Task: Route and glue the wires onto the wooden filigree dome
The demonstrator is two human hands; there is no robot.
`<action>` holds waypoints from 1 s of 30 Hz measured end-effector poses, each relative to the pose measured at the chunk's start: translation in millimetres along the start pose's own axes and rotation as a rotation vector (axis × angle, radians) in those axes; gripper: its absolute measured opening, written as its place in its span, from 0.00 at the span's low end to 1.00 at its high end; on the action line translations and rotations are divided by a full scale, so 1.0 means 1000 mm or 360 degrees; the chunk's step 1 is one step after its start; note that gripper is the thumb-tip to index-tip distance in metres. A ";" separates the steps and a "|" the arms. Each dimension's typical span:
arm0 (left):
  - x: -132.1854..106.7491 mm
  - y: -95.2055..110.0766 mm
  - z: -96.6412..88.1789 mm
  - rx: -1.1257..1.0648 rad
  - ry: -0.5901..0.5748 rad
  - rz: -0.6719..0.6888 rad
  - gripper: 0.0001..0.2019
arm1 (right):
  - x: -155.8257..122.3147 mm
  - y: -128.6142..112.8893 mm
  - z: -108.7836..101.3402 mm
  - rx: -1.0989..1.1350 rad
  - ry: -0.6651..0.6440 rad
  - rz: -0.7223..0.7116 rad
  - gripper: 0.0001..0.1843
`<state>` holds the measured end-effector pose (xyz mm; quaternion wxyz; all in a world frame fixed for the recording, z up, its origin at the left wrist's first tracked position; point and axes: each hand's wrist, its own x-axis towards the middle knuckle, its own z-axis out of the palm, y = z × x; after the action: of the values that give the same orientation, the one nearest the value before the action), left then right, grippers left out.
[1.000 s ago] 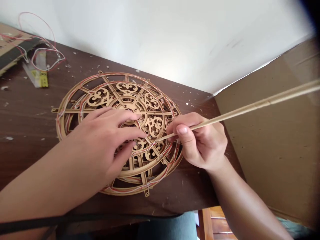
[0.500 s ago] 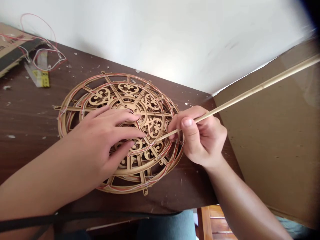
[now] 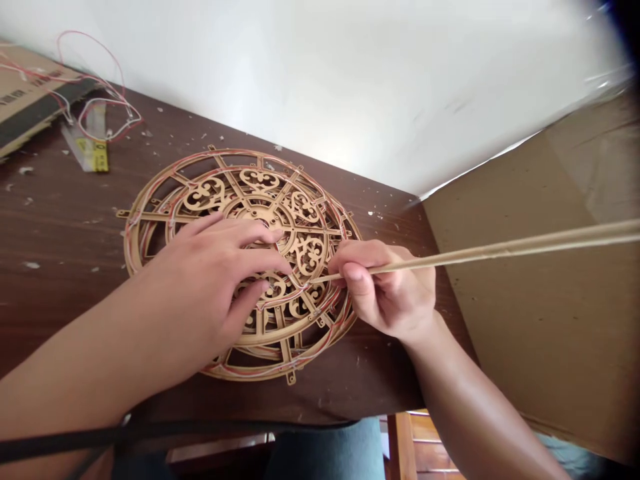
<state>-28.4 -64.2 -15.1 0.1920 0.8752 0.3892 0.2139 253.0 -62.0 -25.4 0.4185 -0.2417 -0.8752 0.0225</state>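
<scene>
The left hand [image 3: 200, 280] rests with fingers spread on the near left of a wire-laced laser-cut wooden wheel [image 3: 310, 253] lying flat on the dark counter [image 3: 65, 267], while the right hand [image 3: 390, 293], at the wheel's right rim, pinches a long thin wooden stick [image 3: 475, 257] reaching over the wheel

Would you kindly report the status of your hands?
Left hand spread on laser-cut wooden disc. Right hand pinching wooden stick, tip at disc. Nothing blocking.
</scene>
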 end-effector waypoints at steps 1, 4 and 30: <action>0.000 0.001 0.001 0.0005 0.0004 -0.0005 0.19 | -0.002 0.002 0.000 0.0019 0.0035 -0.0025 0.07; -0.002 -0.001 0.006 -0.0021 0.0078 0.0017 0.18 | -0.008 0.007 0.000 0.0121 0.0250 0.0072 0.06; -0.003 -0.014 0.014 -0.0095 0.0215 0.0113 0.17 | -0.003 0.000 0.016 0.0601 0.0532 0.0598 0.11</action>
<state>-31.2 -60.3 -34.6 0.1836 0.8659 0.3635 0.2906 242.3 -61.0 -37.7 0.5826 -0.3177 -0.7146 0.2214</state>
